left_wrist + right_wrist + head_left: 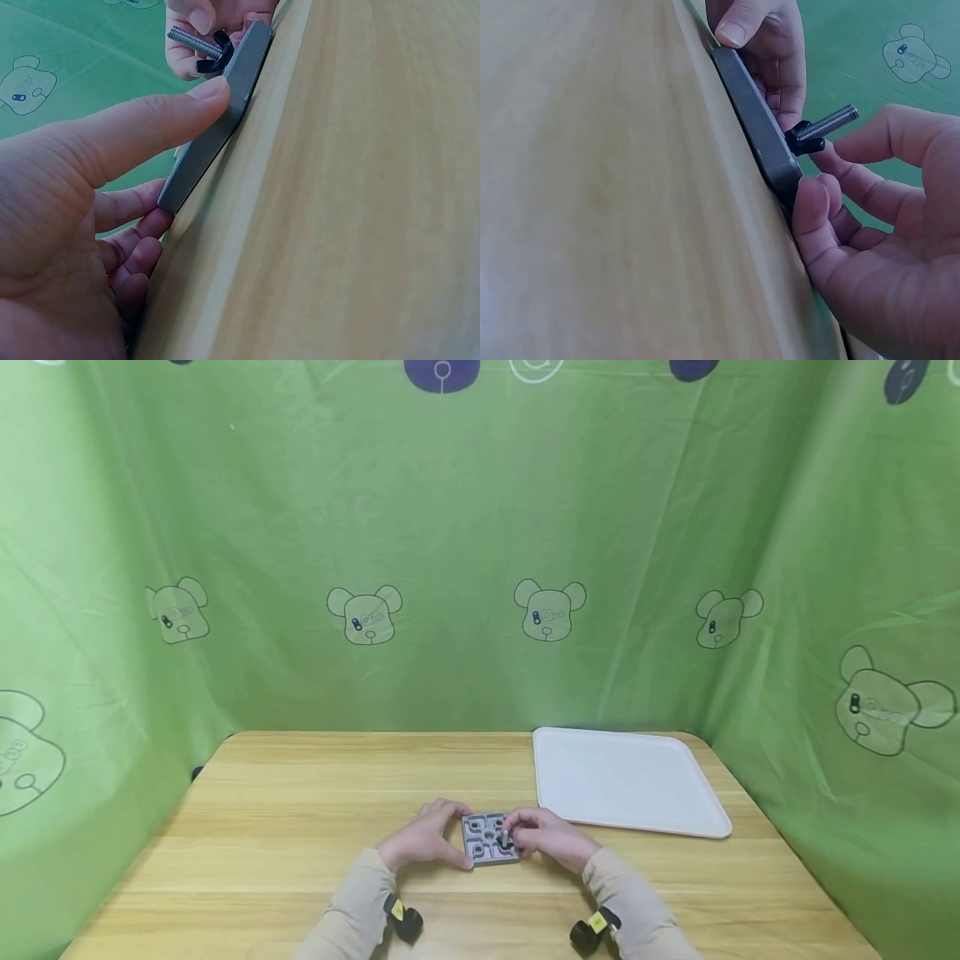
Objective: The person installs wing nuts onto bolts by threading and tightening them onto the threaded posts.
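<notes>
A grey square metal plate (491,862) with recessed corners lies on the wooden table. From its right part rises a threaded bolt (832,121) with a black wing nut (805,138) low on it, near the plate. My left hand (427,837) grips the plate's left side, thumb on the near edge, fingers at the far edge. At the right side, my right hand (551,837) has its curled fingers round the wing nut, with one fingertip against the plate's edge in the right wrist view. Fingers partly hide the wing nut in the head view.
A white rectangular tray (626,777) lies at the table's back right, beyond my right hand. Green curtains (465,510) with bear faces stand behind and at both sides of the wooden table (300,793). Each wrist carries a small black camera (408,925).
</notes>
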Available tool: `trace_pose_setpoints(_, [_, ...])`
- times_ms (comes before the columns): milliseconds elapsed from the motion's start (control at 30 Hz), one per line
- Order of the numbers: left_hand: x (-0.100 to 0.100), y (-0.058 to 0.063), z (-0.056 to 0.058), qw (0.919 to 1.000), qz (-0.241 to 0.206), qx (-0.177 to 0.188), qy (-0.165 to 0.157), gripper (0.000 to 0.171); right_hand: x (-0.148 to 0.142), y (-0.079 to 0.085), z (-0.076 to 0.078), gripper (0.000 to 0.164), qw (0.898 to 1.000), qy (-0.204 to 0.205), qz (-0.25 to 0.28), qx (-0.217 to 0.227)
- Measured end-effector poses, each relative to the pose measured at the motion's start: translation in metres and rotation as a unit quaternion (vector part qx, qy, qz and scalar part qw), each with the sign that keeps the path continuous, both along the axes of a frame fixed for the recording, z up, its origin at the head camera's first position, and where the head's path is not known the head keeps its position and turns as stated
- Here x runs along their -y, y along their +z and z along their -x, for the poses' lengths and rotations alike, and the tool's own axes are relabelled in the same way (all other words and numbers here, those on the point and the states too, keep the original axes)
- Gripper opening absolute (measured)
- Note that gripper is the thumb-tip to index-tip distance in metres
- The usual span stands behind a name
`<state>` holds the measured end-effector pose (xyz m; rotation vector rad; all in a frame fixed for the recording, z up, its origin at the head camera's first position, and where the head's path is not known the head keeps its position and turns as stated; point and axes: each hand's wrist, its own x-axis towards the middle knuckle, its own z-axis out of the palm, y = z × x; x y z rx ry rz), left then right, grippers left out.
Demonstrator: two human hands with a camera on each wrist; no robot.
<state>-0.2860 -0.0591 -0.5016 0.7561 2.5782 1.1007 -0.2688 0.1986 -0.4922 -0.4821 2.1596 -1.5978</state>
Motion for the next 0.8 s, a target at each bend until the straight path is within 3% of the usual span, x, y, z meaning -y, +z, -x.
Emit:
trace_pose_setpoints(333, [-0.0004, 0.0016, -0.0009, 1.0000, 0.000, 0.007, 0.005, 0.084, 0.0002, -0.0013, 0.0009, 0.039, 1.000, 0.012, 0.003, -0.008])
trace_pose_setpoints(567, [-0.0006, 0.0026, -0.0017, 0.9999, 0.000, 0.010, 0.007, 0.084, -0.0036, -0.0043, 0.0044, 0.037, 0.999, 0.040, 0.010, -0.002])
trace_pose_setpoints(800, [-0.0003, 0.0028, -0.0024, 0.9999, 0.001, 0.010, 0.006, 0.085, -0.0049, -0.0034, 0.0039, 0.031, 0.999, 0.035, 0.006, 0.014])
